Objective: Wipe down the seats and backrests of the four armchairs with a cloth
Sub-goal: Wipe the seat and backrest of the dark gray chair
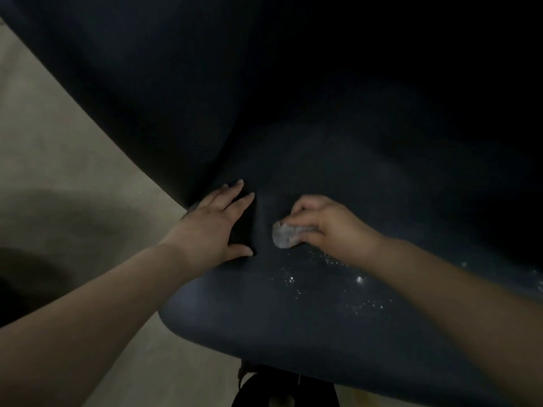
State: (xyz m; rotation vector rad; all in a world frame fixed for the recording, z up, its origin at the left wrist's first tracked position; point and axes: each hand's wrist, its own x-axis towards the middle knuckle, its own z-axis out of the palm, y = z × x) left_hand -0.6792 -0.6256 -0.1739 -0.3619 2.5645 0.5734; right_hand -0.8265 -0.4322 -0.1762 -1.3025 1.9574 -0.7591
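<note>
A dark blue armchair fills the view; its seat (pixel 264 324) lies below and its backrest (pixel 264 83) rises behind. My right hand (pixel 320 224) grips a small pale grey cloth (pixel 283 235), bunched up and pressed on the seat near the crease with the backrest. My left hand (pixel 217 227) rests flat with straight fingers on the seat's left side, close to the cloth. White specks and wet glints dot the seat (pixel 346 286) below my right hand.
Beige floor (pixel 58 171) shows left of the chair, with a dark shadow at the lower left. A dark chair base (pixel 282 389) sits under the seat's front edge.
</note>
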